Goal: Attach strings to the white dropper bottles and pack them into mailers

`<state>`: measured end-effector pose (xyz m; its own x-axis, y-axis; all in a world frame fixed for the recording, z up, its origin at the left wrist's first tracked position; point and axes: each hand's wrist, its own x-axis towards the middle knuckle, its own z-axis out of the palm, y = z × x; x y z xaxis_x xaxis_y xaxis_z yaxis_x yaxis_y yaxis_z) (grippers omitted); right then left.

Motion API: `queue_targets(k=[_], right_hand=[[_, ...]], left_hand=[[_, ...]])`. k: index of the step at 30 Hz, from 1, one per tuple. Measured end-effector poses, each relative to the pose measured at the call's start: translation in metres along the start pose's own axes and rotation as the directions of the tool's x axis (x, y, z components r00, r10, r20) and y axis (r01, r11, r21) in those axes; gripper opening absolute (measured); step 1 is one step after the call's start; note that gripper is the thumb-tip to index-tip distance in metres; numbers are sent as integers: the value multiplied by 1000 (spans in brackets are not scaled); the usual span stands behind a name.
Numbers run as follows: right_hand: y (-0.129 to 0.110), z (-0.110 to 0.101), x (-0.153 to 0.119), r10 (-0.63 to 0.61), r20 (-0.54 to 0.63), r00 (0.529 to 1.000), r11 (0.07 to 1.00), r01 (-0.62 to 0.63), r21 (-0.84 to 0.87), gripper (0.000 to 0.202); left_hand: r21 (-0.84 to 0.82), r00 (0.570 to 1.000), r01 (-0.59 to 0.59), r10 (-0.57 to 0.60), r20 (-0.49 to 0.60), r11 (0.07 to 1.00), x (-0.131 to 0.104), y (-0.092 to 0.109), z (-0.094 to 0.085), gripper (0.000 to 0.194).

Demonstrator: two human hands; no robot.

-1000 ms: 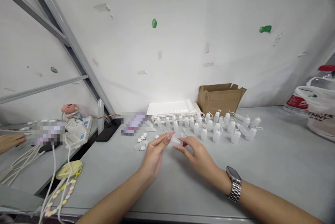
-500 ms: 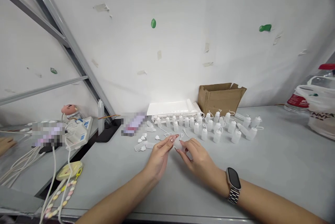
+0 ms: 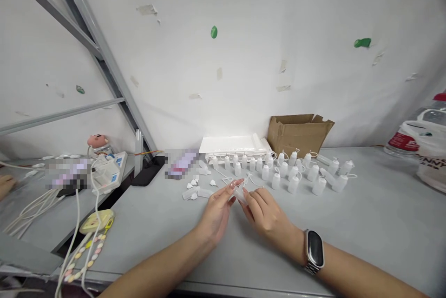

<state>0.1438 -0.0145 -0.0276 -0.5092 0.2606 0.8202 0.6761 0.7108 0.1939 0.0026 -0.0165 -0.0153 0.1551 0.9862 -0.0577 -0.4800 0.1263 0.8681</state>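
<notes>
While both hands meet above the grey table (image 3: 365, 214): they share one small translucent white plastic bottle (image 3: 239, 193).
Left hand (image 3: 218, 212): fingertips pinched narrow on the bottle's left end.
Right hand (image 3: 266, 209): fingers curled around its right side; dark smartwatch (image 3: 314, 250) on the wrist.
Bottle: held just over the table, near loose white caps (image 3: 193, 182).
Behind: standing white bottles (image 3: 292, 172), brown cardboard box (image 3: 298, 131).

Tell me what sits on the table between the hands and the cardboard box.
In the head view, small white squeeze bottles with tethered caps stand in rows between the two hands and the cardboard box, on the grey table.
</notes>
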Motion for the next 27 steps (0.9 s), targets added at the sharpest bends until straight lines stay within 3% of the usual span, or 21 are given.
queue_targets(k=[10, 15, 17, 19, 23, 25, 27], right_hand=[[-4, 5, 1, 56, -64, 996, 997, -53, 58, 11], [-8, 0, 2, 267, 23, 963, 926, -263, 270, 12], [-8, -3, 4, 403, 116, 908, 820, -415, 395, 14], [-6, -5, 7, 515, 268, 814, 647, -574, 501, 15], [1, -8, 14, 518, 598, 612, 232, -773, 590, 18], [4, -8, 16, 478, 674, 563, 85, -794, 602, 20], [4, -9, 15, 473, 685, 555, 45, -791, 610, 21]], left_hand=[[-156, 997, 83, -83, 5, 984, -2, 4, 1, 14], [-157, 995, 99, -96, 24, 983, -1, 1, 2, 14], [-131, 996, 86, -84, 22, 988, 0, 0, 1, 16], [-76, 998, 58, -57, 12, 995, 1, 1, 0, 21], [40, 999, -25, 26, -36, 999, 4, 3, -5, 28], [67, 997, -45, 49, -56, 997, 6, 3, -6, 26], [52, 998, -48, 51, -44, 997, 7, 2, -6, 24]])
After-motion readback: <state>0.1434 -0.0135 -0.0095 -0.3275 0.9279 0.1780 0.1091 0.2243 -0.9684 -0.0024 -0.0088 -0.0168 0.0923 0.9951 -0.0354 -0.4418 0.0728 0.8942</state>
